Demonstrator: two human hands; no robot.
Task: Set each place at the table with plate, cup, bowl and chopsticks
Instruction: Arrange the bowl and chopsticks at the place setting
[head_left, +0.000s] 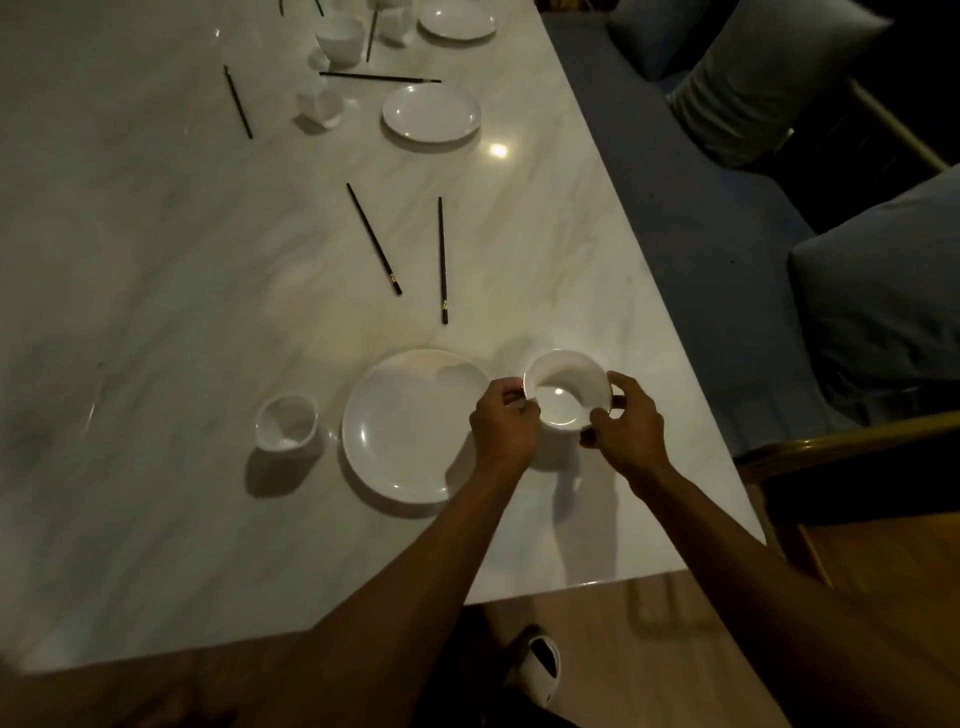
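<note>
A white bowl (566, 392) is gripped between both hands just beside the near right rim of a white plate (410, 423), close to the right edge of the pale marbled desk (156, 260). The fingers (511, 397) of the left hand (501, 423) are pinched on the bowl's left rim, thumb and forefinger closed on it. The right hand (631, 421) is curled round the opposite side, its fingers pressed to the wall and the thumb hooked under the near lip. Whether the bowl is resting on the desk or raised just above it cannot be told; a shadow lies beneath and behind it.

To the left of the left fingers, past the plate, a white cup (285, 422) is standing apart from the plate. Beyond the fingers, two dark chopsticks (405, 249) are lying splayed and unpaired, well apart from the plate. Farther off, a second plate (431, 113) and more white ware are seen among scattered sticks.

Several risks are judged from here. The glazed bowl is held only at its rim on the left, so it could be let slip if that pinch is eased first. It could be knocked against the plate rim if set down too far left, and chipped. The desk edge is near the right fingers, so a placement drifting right could leave the bowl overhanging.

A small yellowish mark is visible near the thick end of each chopstick, but it is too small to be read. No other writing or brand is seen.
</note>
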